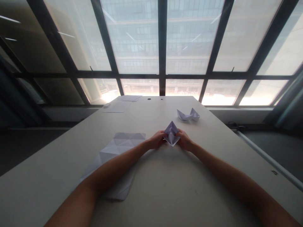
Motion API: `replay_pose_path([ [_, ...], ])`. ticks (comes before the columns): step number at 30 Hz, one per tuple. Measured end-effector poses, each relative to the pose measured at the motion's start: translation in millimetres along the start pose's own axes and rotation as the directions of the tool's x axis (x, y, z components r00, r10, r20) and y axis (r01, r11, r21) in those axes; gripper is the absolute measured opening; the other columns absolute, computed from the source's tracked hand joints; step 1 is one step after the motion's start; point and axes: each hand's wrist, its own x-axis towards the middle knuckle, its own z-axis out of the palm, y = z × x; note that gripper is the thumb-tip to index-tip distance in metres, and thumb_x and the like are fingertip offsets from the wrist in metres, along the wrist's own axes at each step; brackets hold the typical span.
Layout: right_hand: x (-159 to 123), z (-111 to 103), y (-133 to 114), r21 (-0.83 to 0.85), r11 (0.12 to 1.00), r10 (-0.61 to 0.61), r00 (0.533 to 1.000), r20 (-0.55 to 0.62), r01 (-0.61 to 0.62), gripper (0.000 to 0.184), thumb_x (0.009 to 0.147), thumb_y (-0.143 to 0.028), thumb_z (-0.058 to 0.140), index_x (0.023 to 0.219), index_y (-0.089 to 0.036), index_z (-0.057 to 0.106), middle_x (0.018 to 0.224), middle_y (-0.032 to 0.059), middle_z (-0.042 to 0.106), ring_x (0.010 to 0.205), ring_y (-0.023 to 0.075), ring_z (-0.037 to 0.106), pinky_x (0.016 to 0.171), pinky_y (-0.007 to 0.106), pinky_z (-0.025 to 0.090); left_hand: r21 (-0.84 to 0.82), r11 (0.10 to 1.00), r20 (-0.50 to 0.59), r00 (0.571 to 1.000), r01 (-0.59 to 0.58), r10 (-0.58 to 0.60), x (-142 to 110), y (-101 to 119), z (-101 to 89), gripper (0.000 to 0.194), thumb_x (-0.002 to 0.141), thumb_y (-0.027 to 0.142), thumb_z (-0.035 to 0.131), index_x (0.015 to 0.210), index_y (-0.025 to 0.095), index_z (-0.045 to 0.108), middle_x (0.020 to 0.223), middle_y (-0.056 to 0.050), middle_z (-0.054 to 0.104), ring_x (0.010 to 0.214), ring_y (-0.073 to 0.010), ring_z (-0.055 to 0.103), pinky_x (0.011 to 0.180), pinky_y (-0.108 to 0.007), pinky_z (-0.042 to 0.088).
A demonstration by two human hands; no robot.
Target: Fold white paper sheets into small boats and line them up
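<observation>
Between my two hands is a small folded paper piece [172, 130], a white diamond shape with an opening at its middle, held just above the table. My left hand [157, 139] grips its left corner, and my right hand [185, 140] grips the right corner with the thumb at the fold. Beyond my right hand sits a folded paper boat [188, 115] with two raised points. A creased sheet of paper [118, 148] lies to the left, partly covered by my left forearm.
The long white table [165, 189] reaches toward a large framed window [138, 37]. Flat paper sheets [115, 107] lie at its far left, with a small white item [106, 105] beside them. A cable hole [149, 99] is near the far edge.
</observation>
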Motion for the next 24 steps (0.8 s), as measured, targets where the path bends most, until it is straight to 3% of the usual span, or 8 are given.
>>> replay_pose_path([
  [3,3,-3,1,-0.217,0.975,-0.059,0.994,-0.096,0.037,0.028,0.066,-0.025,0.065,0.093,-0.019,0.059,0.075,0.0008,0.066,0.065,0.0170,0.061,0.060,0.027,0.047,0.098,0.995,-0.024,1.000,-0.001,0.003,1,-1,-1.5,0.027,0.069,0.021,0.065,0.093,0.010,0.068,0.085,-0.007,0.069,0.074,-0.0168,0.063,0.071,-0.027,0.048],
  [5,6,-6,4,-0.399,0.915,-0.123,0.984,-0.130,0.062,0.025,0.069,-0.027,0.065,0.091,-0.019,0.057,0.072,0.0010,0.067,0.060,0.0161,0.060,0.053,0.024,0.044,0.279,0.960,-0.098,0.995,-0.006,0.035,0,-2,-2.5,0.021,0.069,0.020,0.063,0.088,0.010,0.068,0.079,-0.005,0.068,0.068,-0.0147,0.060,0.065,-0.025,0.045],
  [8,11,-10,11,-0.607,0.789,-0.207,0.971,-0.121,0.093,0.019,0.072,-0.026,0.063,0.088,-0.019,0.055,0.067,0.0000,0.065,0.054,0.0141,0.057,0.048,0.022,0.039,0.579,0.815,-0.213,0.966,0.001,0.150,0,-3,-4.5,0.016,0.070,0.019,0.061,0.082,0.012,0.067,0.075,-0.003,0.066,0.066,-0.0145,0.058,0.060,-0.023,0.042],
  [10,13,-12,14,-0.691,0.716,-0.235,0.966,-0.111,0.094,0.018,0.073,-0.023,0.062,0.089,-0.019,0.056,0.066,-0.0007,0.064,0.054,0.0130,0.057,0.048,0.021,0.039,0.689,0.725,-0.243,0.943,0.005,0.225,1,-5,-6.2,0.019,0.071,0.021,0.062,0.087,0.013,0.068,0.078,-0.003,0.067,0.070,-0.0160,0.060,0.062,-0.024,0.044],
  [14,11,-14,9,-0.789,0.609,-0.287,0.950,-0.126,0.079,0.031,0.073,-0.022,0.061,0.103,-0.017,0.059,0.080,0.0030,0.066,0.064,0.0142,0.061,0.057,0.023,0.045,0.752,0.659,-0.272,0.916,0.011,0.296,4,-8,-10.8,0.031,0.075,0.025,0.062,0.104,0.014,0.066,0.096,-0.007,0.068,0.083,-0.0198,0.062,0.071,-0.028,0.048],
  [18,7,-13,-7,-0.876,0.467,-0.445,0.888,-0.117,0.118,0.027,0.075,-0.028,0.060,0.099,-0.016,0.064,0.091,0.0066,0.068,0.072,0.0164,0.060,0.066,0.027,0.047,0.790,0.613,-0.346,0.834,0.012,0.429,8,-12,-16.8,0.036,0.085,0.032,0.056,0.114,0.013,0.063,0.107,-0.012,0.063,0.098,-0.0228,0.060,0.086,-0.034,0.048],
  [21,6,-8,-21,-0.888,0.440,-0.437,0.896,-0.081,0.134,0.016,0.076,-0.030,0.059,0.080,-0.016,0.067,0.079,0.0052,0.069,0.066,0.0160,0.059,0.062,0.026,0.044,0.743,0.669,-0.419,0.786,0.009,0.454,9,-12,-19.3,0.033,0.091,0.033,0.049,0.112,0.013,0.062,0.107,-0.012,0.064,0.098,-0.0224,0.060,0.090,-0.036,0.047],
  [24,10,1,-33,-0.892,0.428,-0.366,0.930,-0.024,0.145,0.019,0.078,-0.030,0.057,0.070,-0.016,0.067,0.067,0.0037,0.067,0.060,0.0146,0.058,0.057,0.024,0.040,0.670,0.742,-0.485,0.755,-0.004,0.442,9,-10,-19.0,0.028,0.092,0.031,0.045,0.106,0.014,0.063,0.104,-0.011,0.066,0.097,-0.0221,0.061,0.090,-0.036,0.046],
])
